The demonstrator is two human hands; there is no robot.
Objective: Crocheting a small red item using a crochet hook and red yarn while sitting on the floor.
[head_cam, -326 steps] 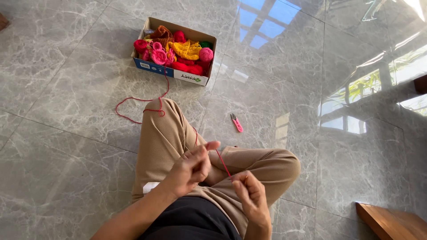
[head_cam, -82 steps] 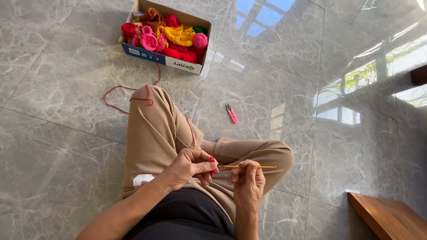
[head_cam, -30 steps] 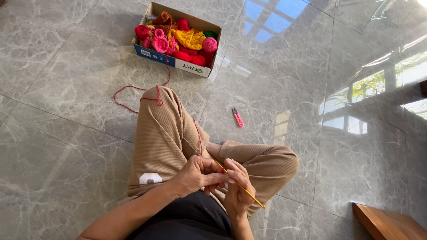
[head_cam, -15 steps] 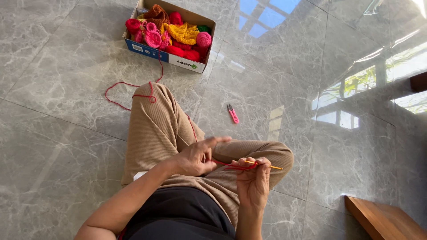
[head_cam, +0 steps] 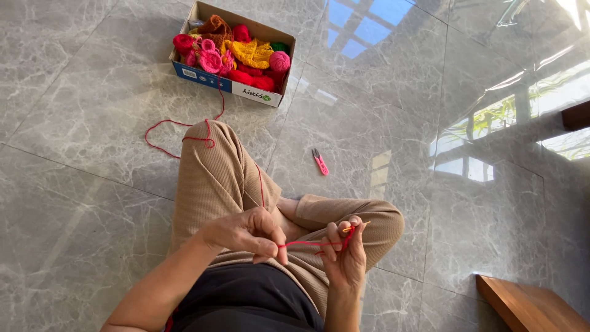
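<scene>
A: What has the left hand (head_cam: pixel 246 233) got?
B: It is curled shut, thumb and fingertips pinching a red yarn (head_cam: pixel 304 244) strand, just over the lap

A: And the right hand (head_cam: pixel 345 258)?
B: Its fingers are closed round a thin hook (head_cam: pixel 356 226), whose yellowish tip pokes out past the fingertips. The yarn runs taut from the left pinch across to the hook, where a small red knot or loop sits; I cannot tell which

A: Where does the yarn go from there?
B: Up over the tan trousers (head_cam: pixel 221 178), across the raised knee, where it makes a small curl, then onto the floor (head_cam: pixel 92 123) in a loose loop and up toward the box (head_cam: pixel 233 90)

A: What is in the box?
B: It is open cardboard with a blue and white front, well ahead of the knee. It is full of knitted pieces and balls in red, pink, yellow, orange and a bit of green

A: Anything else on the floor?
B: Small pink snips (head_cam: pixel 319 162) lie on the grey marble tiles, right of the knee and well apart from both hands. A wooden bench (head_cam: pixel 528 307) corner shows at the lower right
</scene>
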